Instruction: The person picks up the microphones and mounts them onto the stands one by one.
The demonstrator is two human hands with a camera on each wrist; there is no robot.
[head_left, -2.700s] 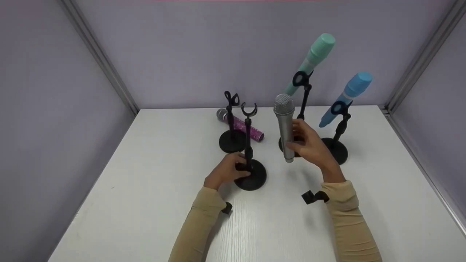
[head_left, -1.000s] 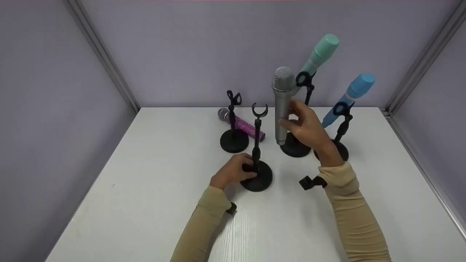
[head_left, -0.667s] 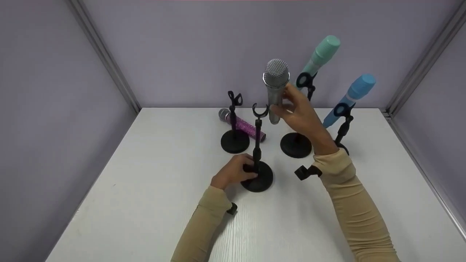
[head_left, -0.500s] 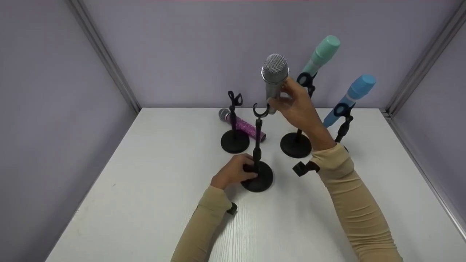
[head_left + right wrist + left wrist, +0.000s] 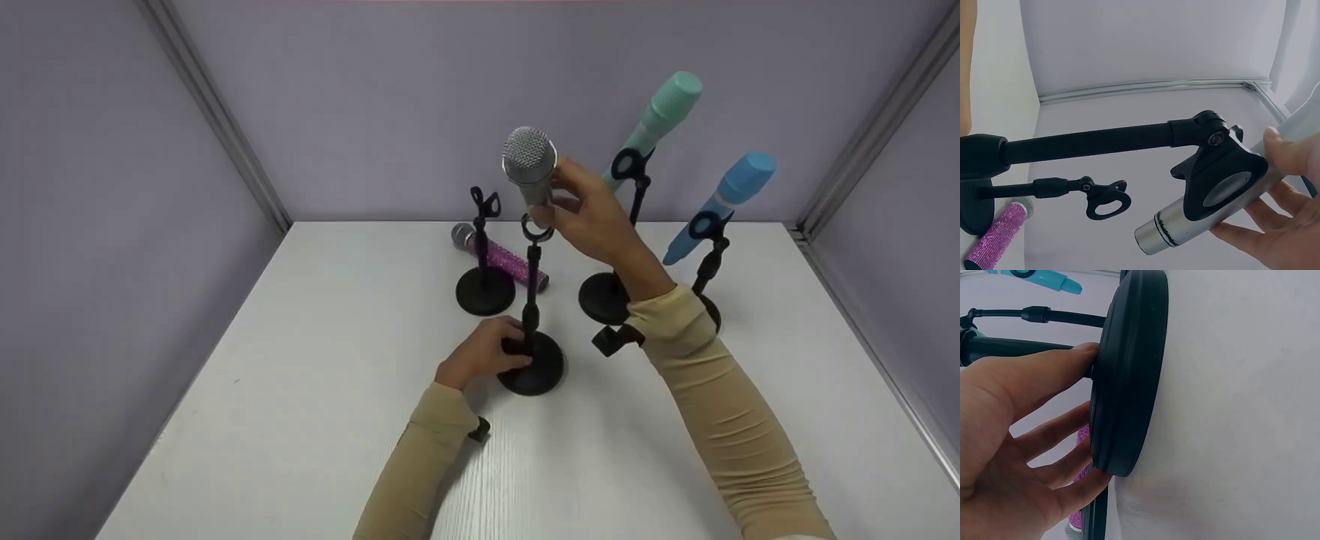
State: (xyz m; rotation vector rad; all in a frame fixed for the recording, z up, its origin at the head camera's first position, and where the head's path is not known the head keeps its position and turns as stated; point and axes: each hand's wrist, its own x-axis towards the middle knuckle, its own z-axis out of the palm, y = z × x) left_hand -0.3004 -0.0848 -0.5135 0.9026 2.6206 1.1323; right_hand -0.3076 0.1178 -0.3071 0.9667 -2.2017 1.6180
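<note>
Head view: silver microphone [image 5: 528,159] held up over the bench [image 5: 315,337], right of its middle and toward the far edge, tilted with mesh head up, handle gripped between thumb and fingers of the right hand [image 5: 592,216]. Directly below, atop the front black stand [image 5: 531,316], a curved clip [image 5: 1199,169] close by the handle. Left hand [image 5: 486,351] low on the same stand, grasping its round base [image 5: 1129,382], thumb on top next to the stem, fingers at the rim. From the right wrist, lower end of the silver handle visible past the clip, with more silver showing through the clip's opening; cannot tell whether seated in it or just lying behind. Farther back and to the left, second black stand [image 5: 485,294] upright, with a magenta glitter microphone [image 5: 507,262] lying aslant behind it near the far edge. Farther right, mint-green microphone [image 5: 666,109] slanting head-up in a third stand [image 5: 601,298], partly hidden by the right hand. Between that stand and the right edge, blue microphone [image 5: 731,191] at a similar slant in a fourth stand [image 5: 707,268], base partly covered by the tan right sleeve [image 5: 731,420].
</note>
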